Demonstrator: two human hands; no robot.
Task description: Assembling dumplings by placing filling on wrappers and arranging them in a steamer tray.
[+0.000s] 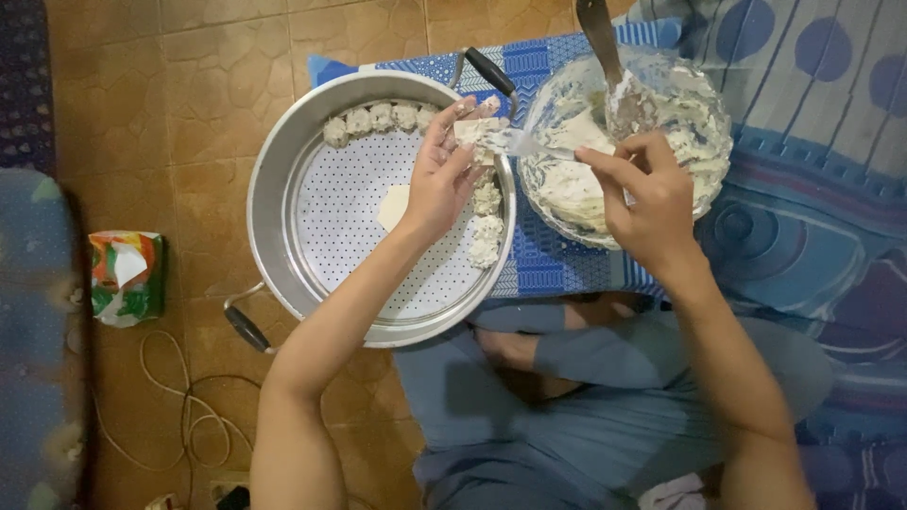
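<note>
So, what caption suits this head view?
Left hand cups a pale dumpling wrapper over the round metal steamer pan; right hand spreads filling.

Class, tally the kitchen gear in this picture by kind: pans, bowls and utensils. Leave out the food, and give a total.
Metal steamer pan: 1
Glass bowl: 1
Utensils: 2 (spoon standing in the bowl, flat spreader in the right hand)
Total: 4
Not counted: the dumpling wrapper in the left hand.
</note>
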